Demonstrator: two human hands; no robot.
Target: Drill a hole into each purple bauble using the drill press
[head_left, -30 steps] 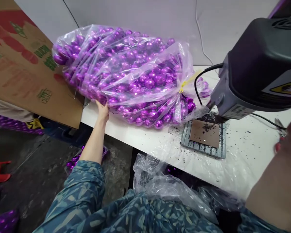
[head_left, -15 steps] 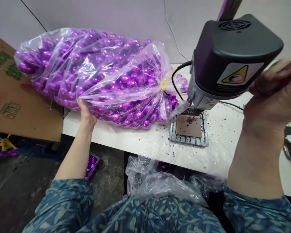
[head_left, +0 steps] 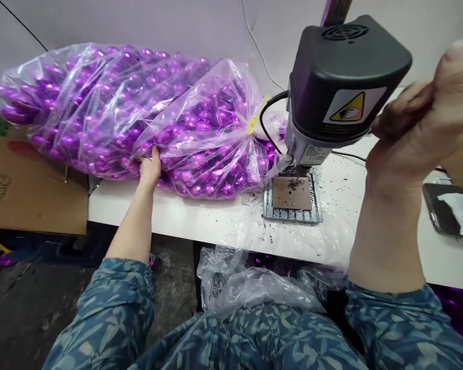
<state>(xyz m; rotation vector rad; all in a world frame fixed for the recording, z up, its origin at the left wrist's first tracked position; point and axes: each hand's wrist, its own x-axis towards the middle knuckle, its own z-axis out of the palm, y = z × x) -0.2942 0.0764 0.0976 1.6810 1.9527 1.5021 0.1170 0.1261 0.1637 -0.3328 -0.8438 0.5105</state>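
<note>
A big clear plastic bag of shiny purple balls (head_left: 111,108), its neck bound with a yellow tie (head_left: 251,125), lies across the left of the table. At its lower front edge, my left hand (head_left: 150,167) grips the plastic. My right hand (head_left: 428,113) is raised beside the dark head of a drill press (head_left: 351,67). Its fingers curl, partly hidden behind that head, and what they hold cannot be seen. Below the drill, a brown square board (head_left: 292,193) rests on a slotted metal base (head_left: 268,208) with dark shavings around.
A printed cardboard box (head_left: 42,200) stands at the left. Clear plastic sheeting (head_left: 254,288) hangs at the table's front edge by my lap. On the right lie a dark flat device (head_left: 435,205) and a crumpled white tissue (head_left: 461,210). A black cable (head_left: 268,105) loops beside the drill.
My left hand has slid right along the bag's lower edge. My right hand remains raised by the drill head. The whole view has shifted slightly, moving the drill and box leftward in it.
</note>
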